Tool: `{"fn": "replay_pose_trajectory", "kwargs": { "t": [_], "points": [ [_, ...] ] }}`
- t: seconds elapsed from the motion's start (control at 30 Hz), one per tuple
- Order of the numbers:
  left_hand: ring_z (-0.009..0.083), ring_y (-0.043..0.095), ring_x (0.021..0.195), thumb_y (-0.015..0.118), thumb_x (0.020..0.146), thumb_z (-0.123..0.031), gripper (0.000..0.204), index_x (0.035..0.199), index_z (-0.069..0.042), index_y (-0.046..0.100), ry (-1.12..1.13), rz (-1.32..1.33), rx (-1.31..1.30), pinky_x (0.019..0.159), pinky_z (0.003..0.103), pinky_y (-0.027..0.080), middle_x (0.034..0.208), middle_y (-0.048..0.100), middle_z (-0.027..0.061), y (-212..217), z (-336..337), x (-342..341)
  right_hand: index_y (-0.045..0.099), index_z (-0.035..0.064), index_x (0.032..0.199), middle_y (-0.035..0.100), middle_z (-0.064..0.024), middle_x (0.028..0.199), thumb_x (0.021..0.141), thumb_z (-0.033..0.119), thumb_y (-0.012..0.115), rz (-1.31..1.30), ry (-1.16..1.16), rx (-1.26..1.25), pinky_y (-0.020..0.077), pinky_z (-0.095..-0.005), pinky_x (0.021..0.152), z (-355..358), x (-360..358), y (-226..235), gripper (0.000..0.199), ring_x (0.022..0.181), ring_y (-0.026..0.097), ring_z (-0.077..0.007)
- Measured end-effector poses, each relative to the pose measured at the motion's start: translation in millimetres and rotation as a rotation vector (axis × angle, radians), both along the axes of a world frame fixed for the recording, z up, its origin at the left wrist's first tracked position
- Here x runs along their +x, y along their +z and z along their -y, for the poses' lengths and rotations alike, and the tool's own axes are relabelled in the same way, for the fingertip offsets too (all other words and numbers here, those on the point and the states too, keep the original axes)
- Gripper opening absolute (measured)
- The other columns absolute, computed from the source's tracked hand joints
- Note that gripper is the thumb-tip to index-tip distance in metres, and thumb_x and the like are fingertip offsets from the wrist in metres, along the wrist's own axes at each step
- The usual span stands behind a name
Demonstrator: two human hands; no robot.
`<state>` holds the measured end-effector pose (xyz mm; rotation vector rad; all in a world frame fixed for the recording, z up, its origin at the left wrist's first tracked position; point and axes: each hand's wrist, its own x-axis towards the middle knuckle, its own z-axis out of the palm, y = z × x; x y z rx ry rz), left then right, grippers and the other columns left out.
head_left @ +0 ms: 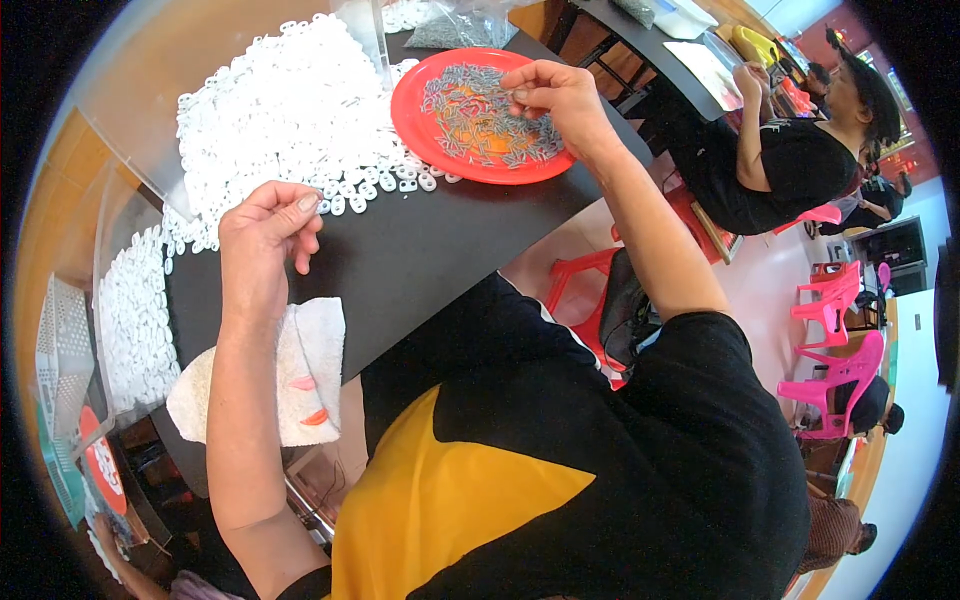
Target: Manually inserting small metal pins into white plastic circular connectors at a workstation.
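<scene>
At the near edge of a large heap of white oval plastic pieces with holes (290, 110), my left hand (268, 232) is closed in a pinch, thumb against the forefinger. White shows right by its fingertips, but I cannot tell whether a piece is held or lies behind. My right hand (560, 98) is over the right side of a red round plate (415, 135), its thumb and fingers pinched together. Many small thin grey pins (480, 85) lie scattered on that plate. Whatever the right fingertips hold is too small to make out.
A folded white cloth (312, 345) lies under my left forearm on the dark table (400, 270). Clear plastic panels (135, 130) border the heap. Beyond the plate rests a bag of grey pins (460, 30). To the right sits another person (815, 150); pink chairs (835, 385) stand behind.
</scene>
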<state>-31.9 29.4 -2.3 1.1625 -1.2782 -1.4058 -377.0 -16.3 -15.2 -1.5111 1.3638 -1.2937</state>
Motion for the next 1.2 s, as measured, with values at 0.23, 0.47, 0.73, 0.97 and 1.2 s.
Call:
{"fn": "replay_pose_trajectory", "kwargs": {
  "t": [0.23,0.47,0.73,0.97,1.2],
  "points": [
    [0.0073,0.052,0.051,0.064,0.086,-0.007,0.008,0.089,0.0,0.066,-0.001,-0.008,0.002,0.042,0.019,0.038,0.069,0.061,0.0034,1,-1,-1,0.068,-0.0008,0.098,0.065,-0.0038,0.08,0.081,-0.005,0.056,0.018,0.036,-0.006,0.0436,-0.0211,0.065,-2,-1,5,0.021,0.07,0.061,-0.0098],
    [0.0077,0.052,0.052,0.065,0.086,-0.007,0.008,0.088,0.0,0.066,0.0,-0.001,-0.004,0.042,0.02,0.038,0.069,0.061,0.0034,0,1,-1,0.068,0.0012,0.102,0.066,-0.0025,0.084,0.077,-0.006,0.061,-0.206,-0.005,-0.209,0.0482,-0.0242,0.075,7,-10,-6,0.027,0.077,0.062,-0.0117],
    [0.0077,0.052,0.052,0.065,0.086,-0.008,0.009,0.088,0.0,0.066,-0.004,-0.009,0.006,0.042,0.02,0.038,0.069,0.061,0.0038,-2,1,2,0.066,0.0065,0.088,0.064,-0.0071,0.083,0.073,0.009,0.07,-1.01,-0.009,-0.3,0.0498,-0.0322,0.071,-20,-7,10,0.016,0.077,0.063,-0.0222],
    [0.0075,0.052,0.052,0.065,0.086,-0.008,0.009,0.088,0.001,0.065,-0.003,-0.008,0.004,0.042,0.02,0.038,0.069,0.061,0.0038,-2,1,1,0.067,0.0133,0.083,0.063,-0.0071,0.088,0.074,0.02,0.066,-1.124,0.061,-0.333,0.0504,-0.0422,0.07,-22,-10,-1,0.012,0.085,0.062,-0.0291],
    [0.0068,0.052,0.051,0.064,0.086,-0.007,0.008,0.088,0.0,0.065,0.0,-0.013,0.003,0.042,0.018,0.038,0.069,0.061,0.0035,-1,0,0,0.066,0.0117,0.081,0.064,-0.0081,0.086,0.076,0.018,0.063,-1.14,-0.006,-0.342,0.0499,-0.043,0.072,-18,-10,-6,0.008,0.086,0.062,-0.0296]
  ]
}}
